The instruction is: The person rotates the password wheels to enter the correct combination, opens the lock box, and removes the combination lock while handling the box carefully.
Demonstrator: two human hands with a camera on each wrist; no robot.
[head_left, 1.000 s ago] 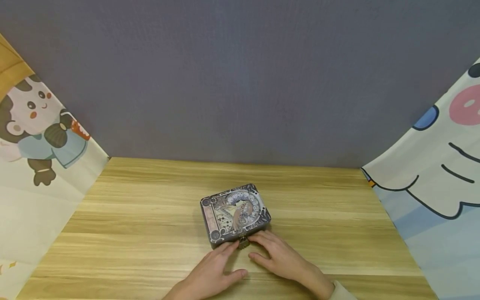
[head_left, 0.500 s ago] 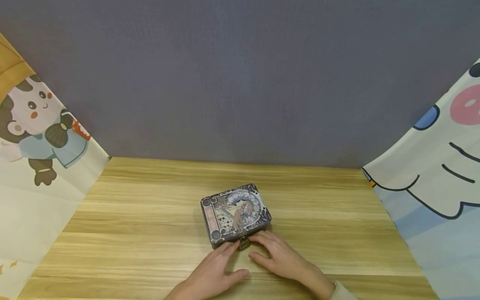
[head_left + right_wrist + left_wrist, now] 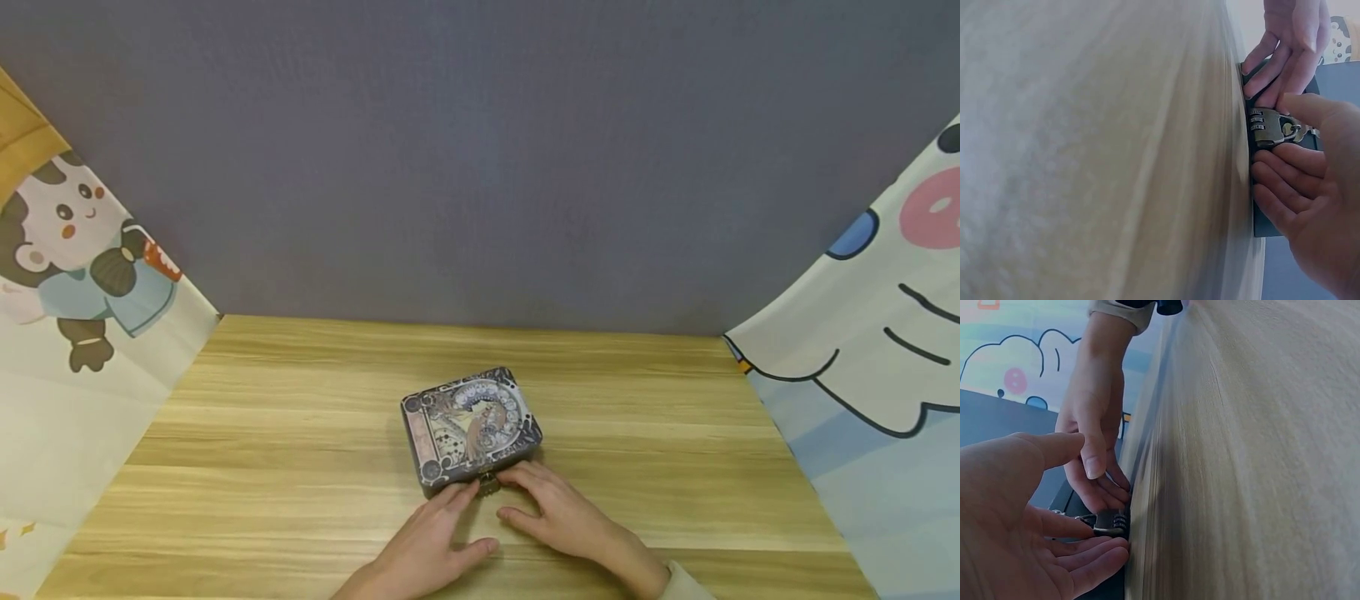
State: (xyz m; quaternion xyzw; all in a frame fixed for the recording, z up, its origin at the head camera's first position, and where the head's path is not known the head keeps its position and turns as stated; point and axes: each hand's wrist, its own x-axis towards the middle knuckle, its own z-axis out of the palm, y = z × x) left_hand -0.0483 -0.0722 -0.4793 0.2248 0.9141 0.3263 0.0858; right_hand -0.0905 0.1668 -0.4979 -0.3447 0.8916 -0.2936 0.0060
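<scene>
A dark box [image 3: 472,429] with an ornate printed lid lies tilted on the table, lid down. From its front side hangs a small bronze combination padlock [image 3: 489,483], whose number dials show in the right wrist view on the padlock body [image 3: 1266,128]. My left hand [image 3: 423,546] rests its fingertips against the box front, just left of the padlock. On the other side, my right hand [image 3: 558,512] has its fingertips at the front edge, close by the padlock. Both thumbs stand away from the fingers, and neither hand grips anything.
The box stands on a wood-grain table [image 3: 285,442]. Behind it rises a grey panel [image 3: 480,167]. Cartoon-printed cloths hang at the left side [image 3: 90,417] and the right side [image 3: 885,333].
The padlock has shifted slightly, and less of its body shows below the box edge than half a second ago. Both hands and the box have stayed in place.
</scene>
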